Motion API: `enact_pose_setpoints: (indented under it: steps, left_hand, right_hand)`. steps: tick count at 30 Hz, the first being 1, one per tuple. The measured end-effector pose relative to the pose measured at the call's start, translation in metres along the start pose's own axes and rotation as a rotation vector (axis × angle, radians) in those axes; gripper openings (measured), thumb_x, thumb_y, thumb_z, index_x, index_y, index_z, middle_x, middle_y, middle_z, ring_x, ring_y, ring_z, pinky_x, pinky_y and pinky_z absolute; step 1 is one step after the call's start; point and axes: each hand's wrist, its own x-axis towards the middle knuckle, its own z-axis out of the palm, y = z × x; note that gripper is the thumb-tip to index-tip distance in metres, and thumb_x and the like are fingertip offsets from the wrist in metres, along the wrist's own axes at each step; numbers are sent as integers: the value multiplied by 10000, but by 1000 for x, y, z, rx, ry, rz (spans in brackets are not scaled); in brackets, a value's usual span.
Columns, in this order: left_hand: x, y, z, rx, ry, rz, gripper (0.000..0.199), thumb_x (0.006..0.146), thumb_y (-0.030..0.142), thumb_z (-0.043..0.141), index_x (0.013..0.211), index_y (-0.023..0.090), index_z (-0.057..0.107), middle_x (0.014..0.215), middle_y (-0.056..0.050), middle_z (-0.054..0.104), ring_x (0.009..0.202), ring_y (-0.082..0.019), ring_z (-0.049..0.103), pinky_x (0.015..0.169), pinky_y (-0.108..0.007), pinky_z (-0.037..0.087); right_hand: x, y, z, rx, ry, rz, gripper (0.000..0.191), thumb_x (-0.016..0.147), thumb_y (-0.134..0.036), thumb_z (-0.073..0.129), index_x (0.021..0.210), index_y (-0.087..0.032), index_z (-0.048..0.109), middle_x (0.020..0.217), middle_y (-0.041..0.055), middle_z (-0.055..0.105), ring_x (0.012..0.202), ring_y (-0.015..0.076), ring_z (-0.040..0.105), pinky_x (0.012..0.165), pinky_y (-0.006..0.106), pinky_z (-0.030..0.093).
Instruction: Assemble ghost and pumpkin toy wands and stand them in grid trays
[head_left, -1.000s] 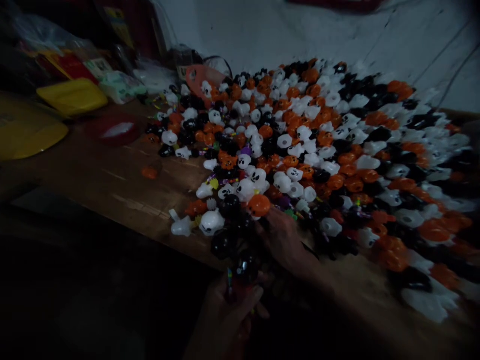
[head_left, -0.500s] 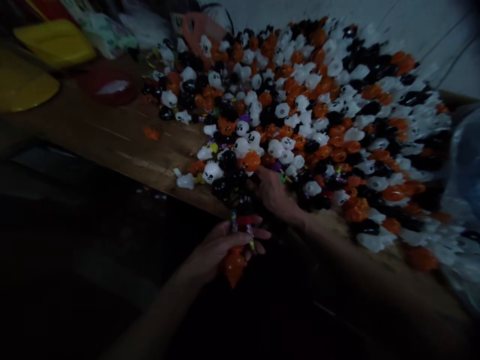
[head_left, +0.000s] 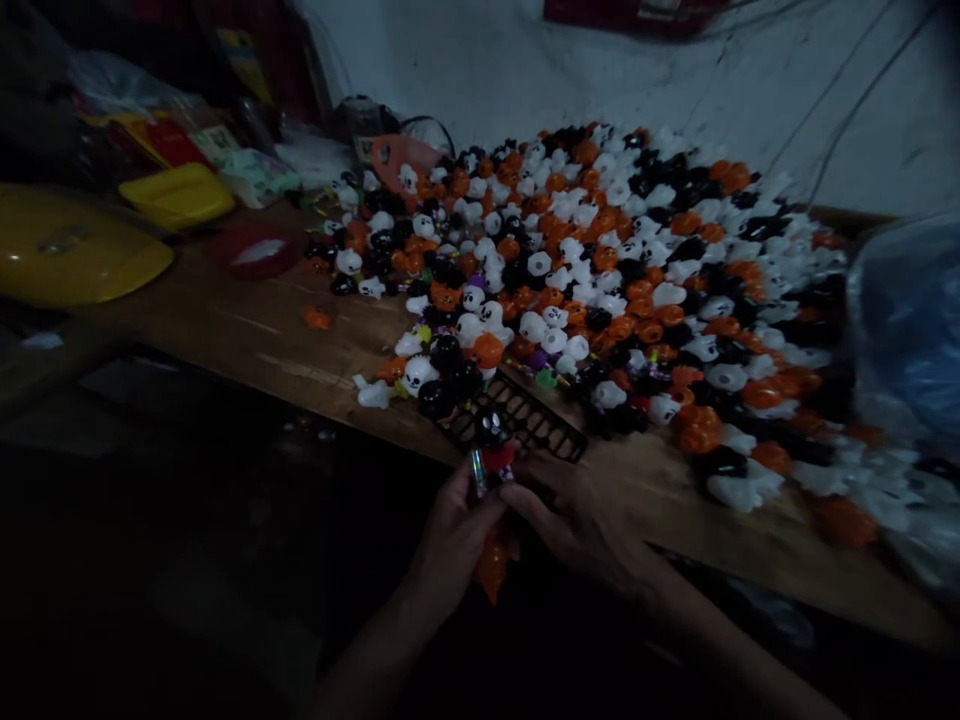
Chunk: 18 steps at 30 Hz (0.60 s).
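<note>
In front of the table edge, my left hand [head_left: 459,530] is closed around a small plastic toy with an orange pointed end [head_left: 492,570] hanging below the fingers. Shiny multicoloured strips [head_left: 478,474] and a red piece [head_left: 498,458] show above the grip. At the top is a black toy head [head_left: 492,428] with pale eyes. My right hand [head_left: 574,505] meets the left, its thumb and fingers closed at the toy's red part and strips. Its fingertips are partly hidden. Just beyond the hands lies a black slotted tray [head_left: 544,418] on the wooden table [head_left: 255,345].
A large heap of white, orange and black toy pieces [head_left: 592,235] covers the table's back and right. To the left are a yellow scoop-like object [head_left: 176,197], a larger yellow cover [head_left: 75,245] and a red dish [head_left: 225,250]. A clear plastic bag [head_left: 911,310] stands right.
My right hand has come back from the pile's near edge to my left hand. A black toy head now sits above the red piece, and the slotted tray shows. The view has tilted up.
</note>
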Motion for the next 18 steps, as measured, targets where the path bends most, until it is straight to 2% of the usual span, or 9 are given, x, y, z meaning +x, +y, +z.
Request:
enact_pose_setpoints:
  steps: [2,4,8,9,11,14,18]
  left_hand:
    - [3,0,3,75,27,41,510,778,357,661,1243,221,502,1078,-69,621,526,-62,540,452,-189,467]
    - [7,0,4,150,39,69,481,770,376,665,1199,201,533,1005,-63,636,498,-66,530,435,-195,465]
    - [16,-1,3,230,40,60,470,785,390,642,1198,190,539,805,-30,638,448,-79,530,404,-197,452]
    - [18,-3,2,218,30,40,493,787,386,639,1224,192,521,839,-46,648,480,-97,564,395,-197,450]
    - [23,-6,-1,154,14,-10,517,787,377,638,1247,187,499,1017,-107,648,603,-146,637,388,-198,456]
    - [29,-9,-8,49,43,-68,481,800,386,623,1216,170,515,1212,-163,575,700,-175,663,390,-194,455]
    - [34,-5,-14,-14,104,-125,502,796,403,633,1230,185,507,1241,-159,567,686,-160,654,368,-178,433]
  right_hand:
    - [4,0,4,99,-26,20,192,906,-265,496,985,-210,661,1003,34,674,926,175,623,823,281,482]
    - [9,2,1,186,-48,62,199,903,-270,500,1001,-219,666,975,26,683,925,181,630,826,291,488]
    - [22,13,-16,283,-29,126,212,894,-331,512,952,-211,677,849,13,691,793,179,645,688,265,512]
    - [27,18,-20,251,22,124,222,894,-342,509,934,-200,675,832,17,686,753,174,638,643,254,503]
    - [42,30,-28,92,210,86,215,877,-340,529,882,-176,668,784,27,667,676,164,607,581,245,472]
    - [72,47,-30,-116,469,21,149,826,-288,590,850,-160,662,740,35,653,646,169,582,585,258,452]
    - [108,62,-17,-33,497,18,142,809,-219,585,912,-167,668,784,24,677,698,184,614,611,256,466]
